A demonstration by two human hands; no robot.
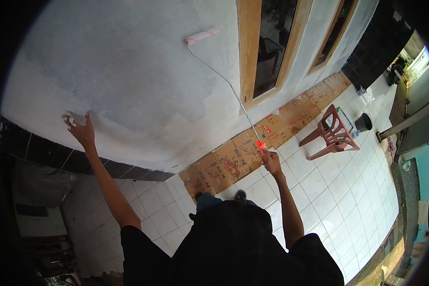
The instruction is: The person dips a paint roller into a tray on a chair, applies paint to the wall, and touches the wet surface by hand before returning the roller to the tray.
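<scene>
My right hand point(272, 163) is wrapped round the orange-red handle of a paint roller point(202, 35). From the handle a long thin metal rod runs up and left to the pale sleeve, which lies against the grey-white wall point(143, 71) left of the wooden window frame point(248, 52). My left hand point(82, 133) is raised at the lower left of the wall, empty, with its fingers spread. Pale patches show on those fingers, and a soft shadow falls on the wall beside them.
Flattened cardboard point(233, 159) covers the floor along the wall's foot. A reddish-brown plastic chair point(332, 136) stands on the white tiles point(319, 190) at right, with a dark bucket point(363, 122) behind it. Black tiles point(76, 159) edge the wall at lower left.
</scene>
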